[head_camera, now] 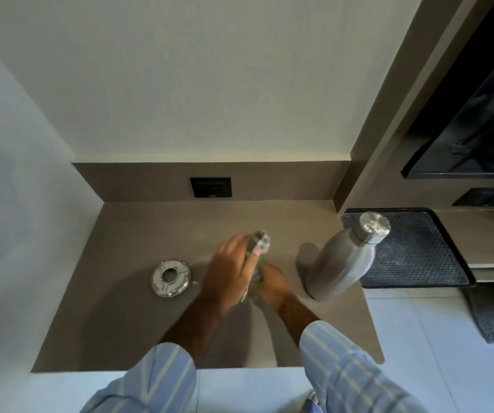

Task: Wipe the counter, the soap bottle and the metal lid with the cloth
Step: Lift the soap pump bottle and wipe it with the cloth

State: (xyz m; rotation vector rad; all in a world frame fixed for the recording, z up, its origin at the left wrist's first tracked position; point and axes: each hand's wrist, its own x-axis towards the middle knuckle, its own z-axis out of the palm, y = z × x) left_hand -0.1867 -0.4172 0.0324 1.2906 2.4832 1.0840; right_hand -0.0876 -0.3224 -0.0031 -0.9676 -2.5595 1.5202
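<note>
Near the middle of the frame both forearms reach forward from rolled-up, pale blue striped sleeves [338, 368] and meet over the brown counter [114, 317]. The left hand [231, 269] lies palm down, its fingers curled over the top of a small blurred object, apparently the soap bottle [260, 242], whose grey ribbed upper part shows just beyond the fingertips, with a speck of green below it. The right hand [271, 283] sits lower and just right of the left, touching it, closed around the lower part of the same object; a grey bit between the two hands may be the cloth, but motion blur keeps that from being certain. To the left of the hands, apart from them, the round metal lid [170, 277] lies flat on the counter, a hole at its centre. To the right of the hands a steel water bottle [344, 257] stands on the counter, leaning in the wide-angle view, its cap toward the upper right. Behind it, at right, lies a dark textured tray [424, 248]. A black wall socket [211, 187] sits in the backsplash above the hands.
</note>
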